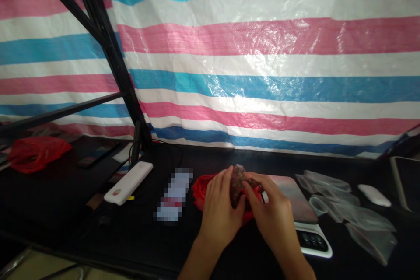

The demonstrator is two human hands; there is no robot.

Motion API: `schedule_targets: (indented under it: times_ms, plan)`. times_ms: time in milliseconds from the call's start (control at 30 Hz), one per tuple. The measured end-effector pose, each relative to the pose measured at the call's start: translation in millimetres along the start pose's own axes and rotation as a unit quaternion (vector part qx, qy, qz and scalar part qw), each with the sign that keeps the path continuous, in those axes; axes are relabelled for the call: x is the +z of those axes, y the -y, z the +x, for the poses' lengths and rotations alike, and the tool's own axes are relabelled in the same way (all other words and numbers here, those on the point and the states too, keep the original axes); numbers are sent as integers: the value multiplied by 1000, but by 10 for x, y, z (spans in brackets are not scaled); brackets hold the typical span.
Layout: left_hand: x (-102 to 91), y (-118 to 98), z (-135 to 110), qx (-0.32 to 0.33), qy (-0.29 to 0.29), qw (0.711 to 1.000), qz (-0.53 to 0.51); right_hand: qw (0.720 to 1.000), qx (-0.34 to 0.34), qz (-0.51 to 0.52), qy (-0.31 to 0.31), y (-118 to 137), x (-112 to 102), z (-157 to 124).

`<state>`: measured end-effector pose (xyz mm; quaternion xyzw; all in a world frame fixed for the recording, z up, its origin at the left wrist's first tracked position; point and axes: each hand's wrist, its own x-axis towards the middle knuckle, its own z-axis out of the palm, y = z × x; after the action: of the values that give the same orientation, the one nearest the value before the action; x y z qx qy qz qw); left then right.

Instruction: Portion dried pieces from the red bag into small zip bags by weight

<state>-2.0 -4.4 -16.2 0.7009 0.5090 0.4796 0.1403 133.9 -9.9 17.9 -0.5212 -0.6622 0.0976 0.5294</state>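
Two hands meet near the centre of my head view, above a black table (141, 240). The left hand (219, 210) curls its fingers around the left side of a clear packet (237, 179). The right hand (271, 205) sets thumb and forefinger narrow, pinching the packet's right side. Packet contents: brown material, too indistinct for me to identify. Packet location: over a crumpled red bag (200, 188), which spreads below and on both sides of it; the hands hide the bag's interior from me. To the right, a scale (314, 239) with a reflective plate stands just beside the red bag. Farther right, several transparent bags (367, 216) lie flat and overlapping. At far left, a second red bag (37, 153) lies crumpled; I cannot tell its contents.
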Motion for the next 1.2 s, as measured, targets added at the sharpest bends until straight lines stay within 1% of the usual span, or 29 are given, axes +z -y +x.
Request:
schedule_targets:
  times_ms: [167,300,400,500,600,667,833,1000,1200]
  plan:
    - [66,59,2,-45,29,998,-31,999,-32,27,-11,35,-23,-6]
    - [73,91,0,-63,35,997,-10,998,-55,35,-19,33,-36,-7]
    - [85,101,-3,-58,30,998,6,997,-71,38,-22,46,-32,-9]
    - [93,108,4,-54,16,998,30,995,-85,15,-48,58,-21,-12]
    - [91,112,13,-57,3,997,46,994,-79,-7,-74,65,-17,-15]
    - [83,106,18,-55,1,997,46,994,-75,-7,-80,79,-21,-13]
    - [43,70,32,-74,9,996,38,992,-106,14,-69,149,-36,-7]
    - [10,58,44,-54,17,998,25,991,-118,21,-56,182,-19,-9]
    - [1,81,19,-49,-13,998,28,991,-110,7,-76,184,-17,-6]
